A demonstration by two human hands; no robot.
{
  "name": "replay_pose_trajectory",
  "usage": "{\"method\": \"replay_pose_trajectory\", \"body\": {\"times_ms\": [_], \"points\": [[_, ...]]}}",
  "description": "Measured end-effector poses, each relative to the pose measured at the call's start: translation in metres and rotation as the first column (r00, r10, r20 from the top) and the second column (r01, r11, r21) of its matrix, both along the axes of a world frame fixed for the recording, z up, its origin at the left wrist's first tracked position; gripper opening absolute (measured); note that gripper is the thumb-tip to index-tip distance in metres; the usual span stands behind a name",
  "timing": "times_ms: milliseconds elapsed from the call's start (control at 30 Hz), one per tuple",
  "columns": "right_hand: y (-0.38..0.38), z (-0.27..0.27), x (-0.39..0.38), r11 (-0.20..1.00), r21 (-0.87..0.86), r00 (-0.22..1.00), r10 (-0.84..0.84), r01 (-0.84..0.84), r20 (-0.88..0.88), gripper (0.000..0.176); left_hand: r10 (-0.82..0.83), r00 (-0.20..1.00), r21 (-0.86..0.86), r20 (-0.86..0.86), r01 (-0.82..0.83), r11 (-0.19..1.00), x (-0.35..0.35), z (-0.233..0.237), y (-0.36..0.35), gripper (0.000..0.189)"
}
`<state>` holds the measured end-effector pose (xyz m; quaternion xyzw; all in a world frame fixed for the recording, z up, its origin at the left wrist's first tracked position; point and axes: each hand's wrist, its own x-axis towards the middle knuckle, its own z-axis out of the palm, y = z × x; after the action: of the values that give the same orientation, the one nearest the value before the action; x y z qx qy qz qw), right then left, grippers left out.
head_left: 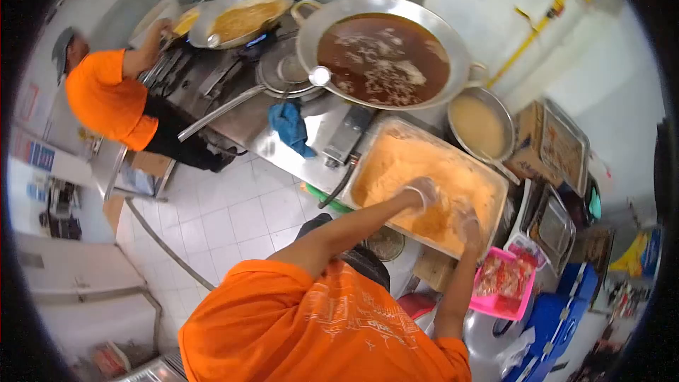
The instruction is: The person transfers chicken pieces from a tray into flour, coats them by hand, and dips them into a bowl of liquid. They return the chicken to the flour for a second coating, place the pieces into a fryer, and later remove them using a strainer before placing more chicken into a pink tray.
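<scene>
My left hand (422, 193), in a thin clear glove, reaches into a large rectangular tray (375, 223) of pale orange, flour-like powder (453, 170). My right hand (467, 222), gloved too, is over the same tray near its right side. Between and below the hands lies a darker, clumpy patch (430, 225) in the powder. The fingers of both hands are blurred or hidden, so their grip does not show. Close to my right forearm, a pink basket (520, 304) holds what looks like raw meat pieces (503, 276).
A big wok (456, 42) of dark oil with foaming food stands behind the tray. Beside it are a pot (481, 126) of cloudy liquid, a long-handled strainer (219, 112) and a blue cloth (290, 127). Further left a co-worker (113, 95) stands at another wok (244, 20).
</scene>
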<state>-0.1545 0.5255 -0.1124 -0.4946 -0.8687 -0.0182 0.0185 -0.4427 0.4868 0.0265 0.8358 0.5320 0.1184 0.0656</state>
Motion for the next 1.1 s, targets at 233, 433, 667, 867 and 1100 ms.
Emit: {"method": "replay_pose_trajectory", "body": {"times_ms": [233, 433, 667, 867, 1100], "points": [[-0.058, 0.111, -0.005, 0.930, -0.230, 0.893, -0.346, 0.286, -0.288, 0.036, -0.178, 0.958, -0.142, 0.224, 0.213, 0.967, 0.013, -0.012, -0.021, 0.027], [-0.043, 0.247, -0.051, 0.934, -0.205, 0.798, -0.357, 0.293, -0.485, 0.039, -0.136, 0.914, 0.010, 0.383, 0.143, 0.990, -0.149, 0.058, -0.121, 0.025], [0.137, 0.414, -0.317, 0.988, -0.085, 0.888, 0.076, -0.128, -0.454, 0.042, 0.326, 0.923, -0.514, 0.205, -0.182, 0.838, -0.376, 0.157, -0.174, 0.036], [0.209, 0.478, -0.743, 0.802, 0.031, 0.749, 0.571, -0.597, -0.336, 0.034, 0.494, 0.793, -0.149, 0.357, -0.474, 0.868, -0.571, 0.221, -0.199, 0.019], [0.262, 0.330, -1.009, 0.849, -0.082, 0.853, 0.521, -0.523, -0.044, 0.025, 0.596, 0.797, 0.141, 0.095, -0.604, 0.785, -0.729, 0.281, -0.163, 0.008]]}}
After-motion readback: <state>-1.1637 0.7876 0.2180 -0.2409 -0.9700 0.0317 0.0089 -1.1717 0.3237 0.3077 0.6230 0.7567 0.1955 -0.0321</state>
